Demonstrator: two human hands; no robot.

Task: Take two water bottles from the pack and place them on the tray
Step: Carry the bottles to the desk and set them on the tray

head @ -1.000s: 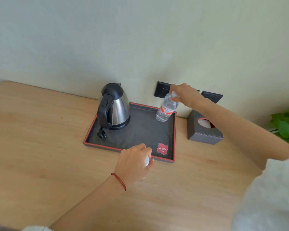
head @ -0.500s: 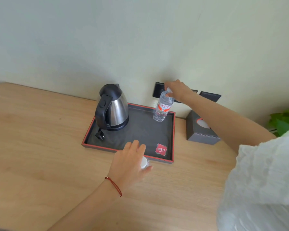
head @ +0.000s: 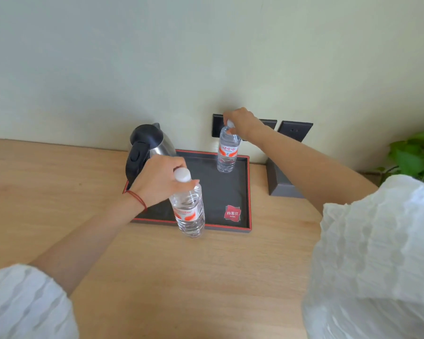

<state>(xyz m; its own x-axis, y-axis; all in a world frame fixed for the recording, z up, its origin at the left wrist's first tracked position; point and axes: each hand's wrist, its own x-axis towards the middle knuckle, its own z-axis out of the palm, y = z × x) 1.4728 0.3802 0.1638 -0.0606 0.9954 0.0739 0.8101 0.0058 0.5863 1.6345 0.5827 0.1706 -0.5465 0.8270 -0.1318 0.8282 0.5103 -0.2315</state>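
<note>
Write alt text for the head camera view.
Right hand stands one water bottle at the tray's far right corner; left hand holds a second bottle by its neck over the near edge, beside a kettle.

left hand (head: 157, 182) grips near bottle (head: 189, 209) by neck | right hand (head: 242, 122) grips far bottle (head: 227, 152) on tray (head: 249, 192)

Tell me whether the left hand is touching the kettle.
Cannot tell. In the head view the left hand, gripping a bottle by its neck, overlaps the kettle; one view shows no gap and no contact.
</note>
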